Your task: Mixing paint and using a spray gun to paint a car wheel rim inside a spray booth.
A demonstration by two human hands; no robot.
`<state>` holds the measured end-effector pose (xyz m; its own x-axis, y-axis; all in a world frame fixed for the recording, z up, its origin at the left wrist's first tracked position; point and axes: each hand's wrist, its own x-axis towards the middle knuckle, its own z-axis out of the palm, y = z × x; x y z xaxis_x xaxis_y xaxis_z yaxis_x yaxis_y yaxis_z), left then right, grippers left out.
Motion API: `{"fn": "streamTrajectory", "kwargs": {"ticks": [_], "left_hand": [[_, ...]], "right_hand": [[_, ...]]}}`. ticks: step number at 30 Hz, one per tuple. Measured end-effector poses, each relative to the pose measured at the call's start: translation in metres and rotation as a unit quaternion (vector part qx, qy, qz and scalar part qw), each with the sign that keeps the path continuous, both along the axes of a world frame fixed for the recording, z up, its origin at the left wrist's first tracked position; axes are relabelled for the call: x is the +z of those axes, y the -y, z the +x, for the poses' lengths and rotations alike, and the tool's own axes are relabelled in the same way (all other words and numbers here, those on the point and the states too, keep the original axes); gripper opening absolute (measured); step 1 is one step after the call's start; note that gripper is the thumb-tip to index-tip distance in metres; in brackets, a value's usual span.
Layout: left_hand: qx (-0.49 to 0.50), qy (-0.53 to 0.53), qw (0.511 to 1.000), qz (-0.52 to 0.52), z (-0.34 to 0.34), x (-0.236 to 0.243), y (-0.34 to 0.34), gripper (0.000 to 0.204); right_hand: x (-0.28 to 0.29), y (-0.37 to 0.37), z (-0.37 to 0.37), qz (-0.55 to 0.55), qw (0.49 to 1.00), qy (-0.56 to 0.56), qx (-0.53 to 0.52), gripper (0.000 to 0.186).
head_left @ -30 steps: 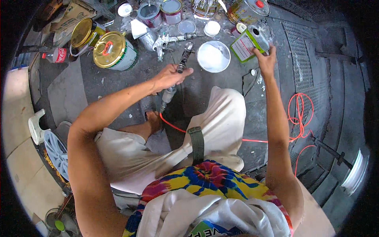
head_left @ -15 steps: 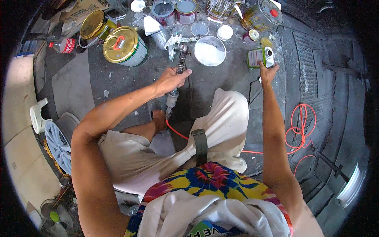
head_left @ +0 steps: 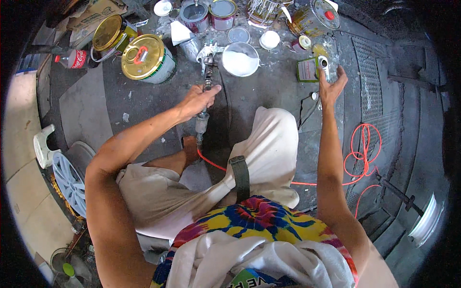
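My left hand [head_left: 201,98] grips a metal air tool [head_left: 208,72] with a cylindrical inline fitting [head_left: 201,122] and an orange-red hose [head_left: 213,164]. Just beyond it lie a silver spray gun [head_left: 205,50] with a cup and a bowl [head_left: 240,62] of white material. At the right, my right hand [head_left: 332,86] is open, thumb and fingers apart at the end of a green rectangular can [head_left: 307,70] with an open spout; whether the thumb still touches it, I cannot tell. A small white cap [head_left: 314,96] lies nearby.
Paint tins [head_left: 222,14], a gold-lidded pail [head_left: 144,62], another gold pail [head_left: 108,31], jugs [head_left: 312,19] and a plastic bottle [head_left: 72,59] surround the workspace. My crossed legs are below. Wheel rims [head_left: 69,182] lie left; coiled hose [head_left: 365,149] lies right.
The green can has gone from tilted in my right hand to standing on the floor, and my fingers have spread from it. My left hand still holds the tool, slightly shifted.
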<state>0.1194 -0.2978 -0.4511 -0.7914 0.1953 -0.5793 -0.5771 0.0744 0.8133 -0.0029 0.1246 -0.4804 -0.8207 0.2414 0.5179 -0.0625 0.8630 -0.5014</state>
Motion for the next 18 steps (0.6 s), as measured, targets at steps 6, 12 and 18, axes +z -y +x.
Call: {"fn": "streamTrajectory", "kwargs": {"ticks": [6, 12, 18], "left_hand": [[-0.017, 0.053, 0.998, -0.017, 0.003, 0.012, -0.001, 0.032], [-0.004, 0.033, 0.999, 0.008, 0.012, 0.001, 0.0, 0.037], [0.019, 0.035, 0.999, -0.026, 0.027, -0.007, 0.021, 0.032]], "right_hand": [[0.029, 0.064, -0.015, -0.155, 0.96, 0.169, 0.163, 0.053], [-0.088, 0.059, -0.092, 0.021, 0.976, 0.18, 0.117, 0.069], [-0.148, 0.041, -0.171, 0.23, 0.905, 0.301, -0.192, 0.114]]}}
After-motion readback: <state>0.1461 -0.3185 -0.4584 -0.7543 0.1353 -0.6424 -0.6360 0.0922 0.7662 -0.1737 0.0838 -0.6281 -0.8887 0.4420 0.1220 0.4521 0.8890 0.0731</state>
